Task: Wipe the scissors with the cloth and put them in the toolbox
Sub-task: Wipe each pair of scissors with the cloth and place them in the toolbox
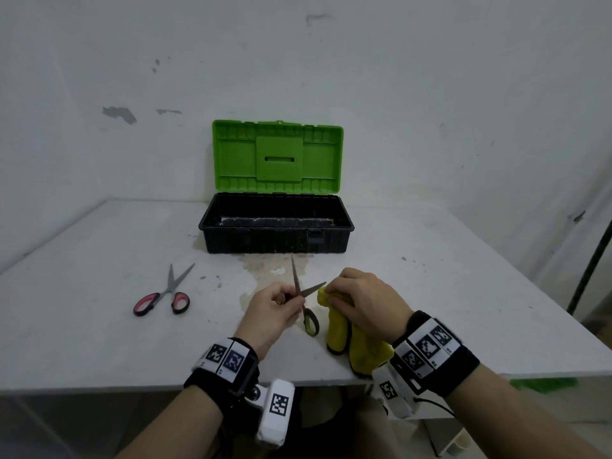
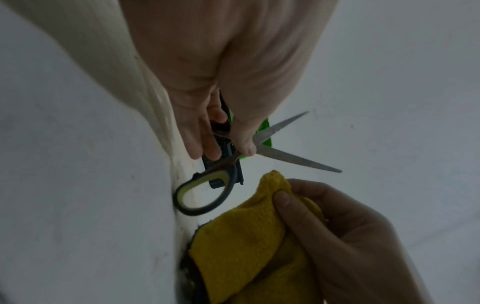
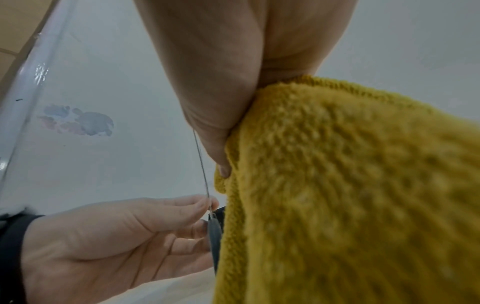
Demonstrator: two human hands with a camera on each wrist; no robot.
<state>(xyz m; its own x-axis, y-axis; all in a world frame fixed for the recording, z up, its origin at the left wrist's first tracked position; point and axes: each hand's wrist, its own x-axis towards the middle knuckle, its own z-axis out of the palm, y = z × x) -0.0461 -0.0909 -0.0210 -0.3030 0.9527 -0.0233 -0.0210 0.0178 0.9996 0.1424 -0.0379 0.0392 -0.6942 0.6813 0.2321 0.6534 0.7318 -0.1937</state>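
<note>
Gripping spread scissors [image 1: 299, 291], the left hand [image 1: 270, 313] faces the cloth [image 1: 344, 339]-clutching right hand [image 1: 366, 301] (no legible writing).

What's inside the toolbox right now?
The toolbox stands open; the visible part of its black floor holds no tools, only pale specks. Its front wall hides the near strip of the floor.

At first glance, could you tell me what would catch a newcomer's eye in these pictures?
The toolbox at the back of the table stands out first, its bright green lid raised. In front, the left hand holds green-handled scissors with blades spread, the right hand grips a yellow cloth beside them. Red-handled scissors lie to the left.
</note>
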